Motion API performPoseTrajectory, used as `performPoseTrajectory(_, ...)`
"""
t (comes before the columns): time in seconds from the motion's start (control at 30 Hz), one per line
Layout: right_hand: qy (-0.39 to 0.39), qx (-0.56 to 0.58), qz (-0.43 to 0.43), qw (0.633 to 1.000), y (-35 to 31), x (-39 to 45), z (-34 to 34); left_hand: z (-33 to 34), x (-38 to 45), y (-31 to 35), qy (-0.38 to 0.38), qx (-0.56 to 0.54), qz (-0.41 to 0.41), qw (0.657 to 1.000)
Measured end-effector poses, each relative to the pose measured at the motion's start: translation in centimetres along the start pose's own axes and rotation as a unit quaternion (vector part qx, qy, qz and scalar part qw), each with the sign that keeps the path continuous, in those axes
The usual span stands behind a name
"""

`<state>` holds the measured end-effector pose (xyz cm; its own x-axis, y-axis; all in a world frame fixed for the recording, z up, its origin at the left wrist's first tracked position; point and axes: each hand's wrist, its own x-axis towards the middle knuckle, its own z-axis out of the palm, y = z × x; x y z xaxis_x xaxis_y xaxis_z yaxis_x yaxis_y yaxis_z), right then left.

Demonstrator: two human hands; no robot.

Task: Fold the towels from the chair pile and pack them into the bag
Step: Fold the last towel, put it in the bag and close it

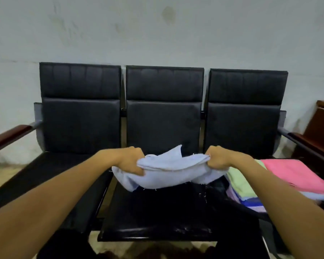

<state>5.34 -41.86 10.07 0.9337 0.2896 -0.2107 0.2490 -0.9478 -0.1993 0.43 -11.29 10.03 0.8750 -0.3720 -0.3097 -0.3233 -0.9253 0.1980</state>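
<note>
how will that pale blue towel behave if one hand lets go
Likely floppy: the pale blue towel sags between the left hand and right hand. Probably light, since its corner stands up. Loose folds would likely fall open.

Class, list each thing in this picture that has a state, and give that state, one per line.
Blue towel: partly folded, held above the middle seat.
Left hand: grips the towel's left end.
Right hand: grips its right end.
Towel pile: stacked on the right seat.
</note>
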Motion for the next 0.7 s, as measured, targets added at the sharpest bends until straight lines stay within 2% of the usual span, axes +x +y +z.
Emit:
performPoseTrajectory(0.23,-0.121,0.033,-0.014,0.992,1.6,-0.1,6.8,8.1,1.8,-2.7,-0.067,-0.098,-0.028,0.993)
performPoseTrajectory(0.4,-0.143,0.042,-0.005,0.989,2.3,1.6,9.1,10.6,3.6,-4.8,-0.1,-0.149,-0.017,0.984)
performPoseTrajectory(0.63,-0.029,0.038,-0.009,0.999,3.3,5.8,13.3,13.0,5.3,-6.0,-0.099,-0.271,-0.027,0.957)
performPoseTrajectory(0.7,-0.011,0.045,-0.014,0.999,3.6,7.1,14.2,13.7,6.0,-6.6,-0.077,-0.312,-0.035,0.946)
